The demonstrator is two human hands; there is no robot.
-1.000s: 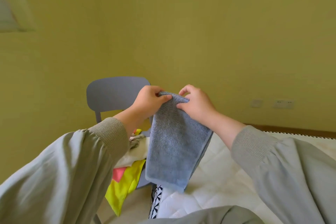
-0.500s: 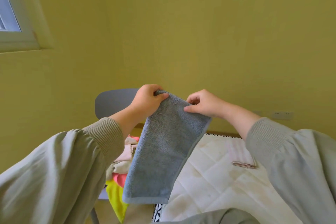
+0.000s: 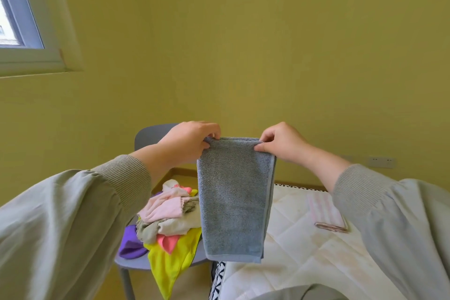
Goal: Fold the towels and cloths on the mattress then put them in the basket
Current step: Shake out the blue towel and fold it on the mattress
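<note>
Since half a second ago the two hands have drawn apart and levelled out, so the grey towel [image 3: 233,202], which then hung slantwise, now hangs straight with its top edge pulled flat between them. The left hand [image 3: 187,143] pinches the top left corner between thumb and curled fingers, and the right hand [image 3: 282,143] pinches the top right corner the same way. The towel is already doubled lengthwise, for a second layer shows along its right edge. It hangs in the air above the near left corner of the mattress [image 3: 304,251], its bottom hem free and touching nothing that can be seen.

The towel looks to be soft, light terry. It will sag wherever it is unsupported and will keep no crease by itself, though its nap should grip well and not slip. The corners are the right places to hold it. For the next fold it would be best to bring the hem up to the top edge, or to lay the towel on the mattress and fold it there.

To the left, a grey chair [image 3: 151,134] carries a heap of mixed cloths [image 3: 170,212] waiting their turn. A pink striped cloth [image 3: 323,209] lies on the mattress at the right. No basket is in view.
</note>
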